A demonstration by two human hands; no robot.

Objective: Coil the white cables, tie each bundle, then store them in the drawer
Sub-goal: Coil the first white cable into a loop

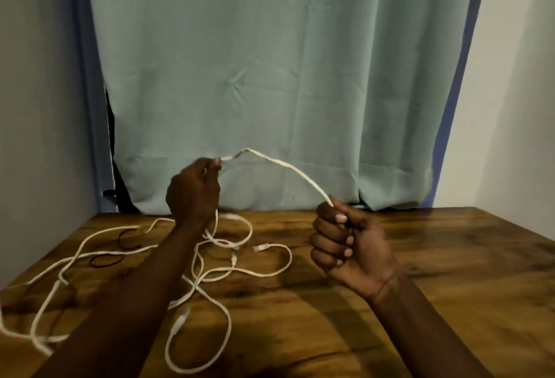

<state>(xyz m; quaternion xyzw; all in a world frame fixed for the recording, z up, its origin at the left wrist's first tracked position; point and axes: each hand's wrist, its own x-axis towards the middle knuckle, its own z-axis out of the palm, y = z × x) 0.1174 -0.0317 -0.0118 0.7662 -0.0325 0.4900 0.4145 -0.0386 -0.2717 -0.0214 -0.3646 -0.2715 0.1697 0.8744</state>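
A stretch of white cable [288,167] arches in the air between both hands above the wooden table [450,272]. My left hand [193,189] pinches one end of that stretch, and more of the cable hangs from it down to the table. My right hand [350,245] grips the other end in a fist, palm toward me. Several more white cables [210,272] lie tangled and loose on the table's left half, with plug ends [259,248] showing. Two dark hair ties [105,261] lie among them at the left. No drawer is in view.
A pale green curtain [270,62] hangs behind the table's far edge, with grey walls on both sides. A cable loop [39,344] runs over the table's near left edge. The table's right half shows bare wood.
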